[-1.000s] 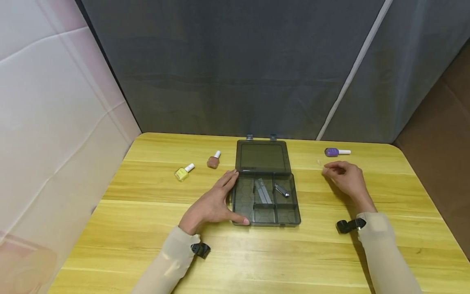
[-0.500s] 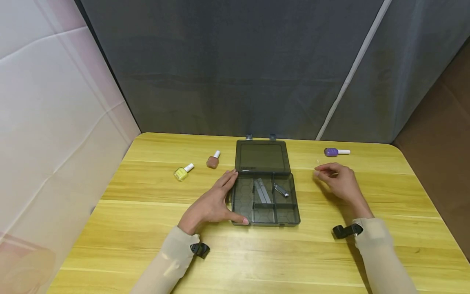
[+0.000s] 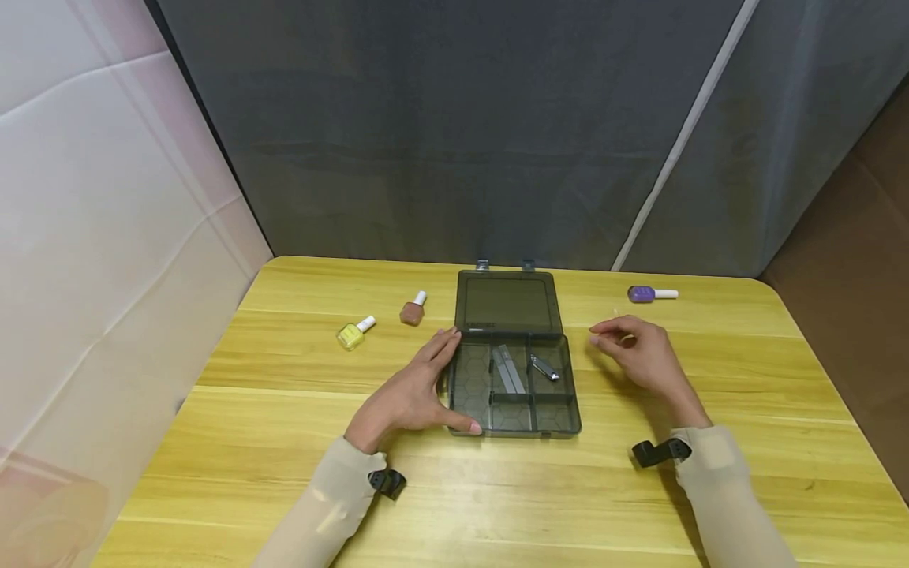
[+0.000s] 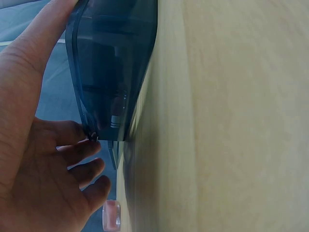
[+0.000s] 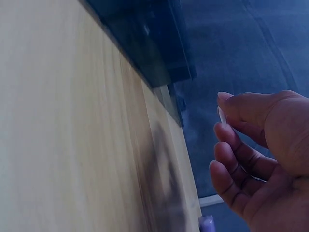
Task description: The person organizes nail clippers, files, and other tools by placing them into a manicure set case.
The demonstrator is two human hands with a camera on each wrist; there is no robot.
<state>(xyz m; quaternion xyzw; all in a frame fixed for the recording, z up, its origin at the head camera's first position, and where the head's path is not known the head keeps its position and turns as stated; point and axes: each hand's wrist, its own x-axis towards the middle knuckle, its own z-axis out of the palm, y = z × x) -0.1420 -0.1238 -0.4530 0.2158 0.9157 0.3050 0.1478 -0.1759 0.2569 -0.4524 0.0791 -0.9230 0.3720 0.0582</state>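
1. Firstly, head view.
   - An open grey compartment box lies mid-desk, its lid laid flat behind it.
   - A grey file and a nail clipper lie in the rear compartments. The front ones show nothing.
   - The left hand rests against the box's left wall, fingers fairly straight and thumb at the front corner. It braces the box and grips nothing.
   - The right hand hovers above the desk just right of the box, fingertips drawn together towards it.
   - A yellow polish bottle and a brown polish bottle lie left of the lid. A purple polish bottle lies well to the right.

2. Left wrist view.
   - The left hand lies open, palm and thumb touching the box at its side. The box sits flat on the desk.

3. Right wrist view.
   - The right hand pinches a small clear sliver between thumb and forefinger. What the sliver is cannot be told.
   - The hand is raised off the desk and apart from the box.

4. Judgement.
   - Step in hand: the pinched sliver appears to be in carriage towards the box, which the left hand steadies.
   - The next move calls for a free compartment to be chosen. It also calls for a low, gentle release, as the sliver looks light and could easily flick out.
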